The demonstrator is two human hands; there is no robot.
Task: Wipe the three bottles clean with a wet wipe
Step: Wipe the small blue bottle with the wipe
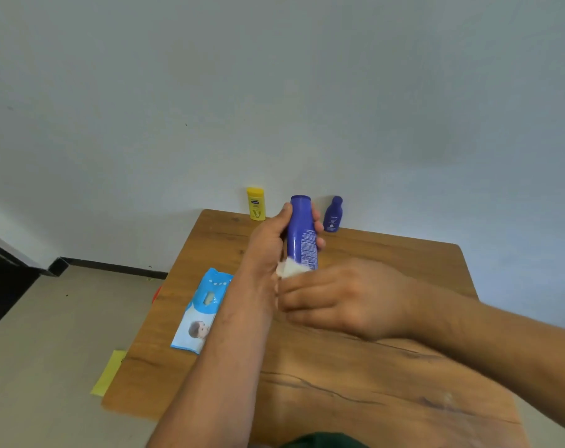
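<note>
My left hand grips a tall blue bottle above the middle of the wooden table, its thumb and fingers wrapped round the body. My right hand holds a crumpled white wet wipe against the bottle's lower end, which the hand hides. A small yellow bottle stands upright at the table's far edge by the wall. To the right of the held bottle stands a small blue bottle, also upright at the far edge.
A light blue pack of wet wipes lies flat near the table's left edge. A yellow sheet lies on the floor left of the table. The white wall rises right behind the far edge.
</note>
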